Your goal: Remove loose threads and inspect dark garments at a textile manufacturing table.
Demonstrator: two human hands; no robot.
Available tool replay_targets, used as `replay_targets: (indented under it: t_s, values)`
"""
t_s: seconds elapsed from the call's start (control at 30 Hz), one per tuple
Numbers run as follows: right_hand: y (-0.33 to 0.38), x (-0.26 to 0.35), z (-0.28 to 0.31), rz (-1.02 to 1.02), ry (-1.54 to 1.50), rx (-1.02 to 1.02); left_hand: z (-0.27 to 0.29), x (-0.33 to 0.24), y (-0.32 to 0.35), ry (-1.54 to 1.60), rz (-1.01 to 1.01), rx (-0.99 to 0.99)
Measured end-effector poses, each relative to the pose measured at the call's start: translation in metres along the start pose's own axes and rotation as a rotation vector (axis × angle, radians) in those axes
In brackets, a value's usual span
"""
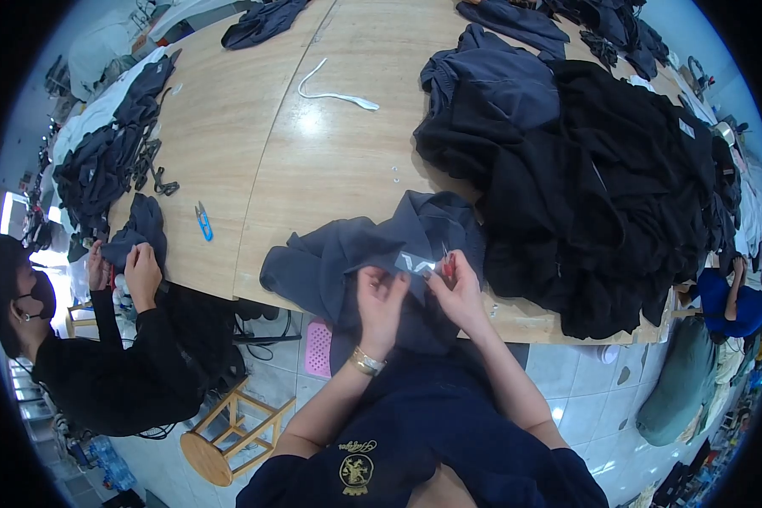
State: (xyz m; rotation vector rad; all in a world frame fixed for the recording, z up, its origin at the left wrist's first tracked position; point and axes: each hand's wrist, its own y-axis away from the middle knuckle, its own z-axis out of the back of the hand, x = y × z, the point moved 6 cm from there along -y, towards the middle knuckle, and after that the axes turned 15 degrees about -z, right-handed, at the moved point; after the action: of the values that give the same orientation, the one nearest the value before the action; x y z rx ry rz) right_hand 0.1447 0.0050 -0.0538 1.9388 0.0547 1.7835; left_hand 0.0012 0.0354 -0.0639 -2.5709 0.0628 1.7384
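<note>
A dark grey garment (339, 250) lies bunched at the table's near edge and hangs down toward my lap. Above it, a small clear film piece with white marks (416, 263) is stretched between my two hands. My left hand (380, 309) is closed, thumb and fingers pinching around the film's left corner. With thumb and fingertips my right hand (460, 296) grips the film's right side. Tucked in that same hand is a small red-handled tool (450, 267), its thin pointed tips sticking up; it looks like thread snips, mostly hidden by the fingers.
A large heap of black garments (559, 186) fills the table's right side. Blue thread snips (204, 222) and a white cord (339, 97) lie on the wooden table (203, 110). A co-worker (85, 356) handles a dark garment at left, near a wooden stool (220, 449).
</note>
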Motion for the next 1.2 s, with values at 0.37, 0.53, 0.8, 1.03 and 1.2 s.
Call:
replay_targets:
  t_s: [0.37,0.53,0.8,1.03,1.2]
  values:
    - [-0.019,0.027,0.045,0.218,0.249,-0.427,0.06,-0.092,-0.077,-0.697,-0.559,-0.647]
    - [-0.006,0.022,0.032,0.175,0.259,-0.397,-0.008,-0.037,-0.12,-1.023,-0.613,0.287]
    - [0.011,0.022,0.041,0.177,0.186,-0.384,-0.033,0.012,-0.141,-1.158,-0.501,0.64]
    - [0.015,0.053,0.021,0.168,0.353,-0.275,-0.036,-0.032,-0.106,-0.141,-0.016,0.496]
    - [0.016,0.065,0.004,0.275,0.63,-0.298,-0.034,-0.043,-0.097,-0.037,0.01,0.488]
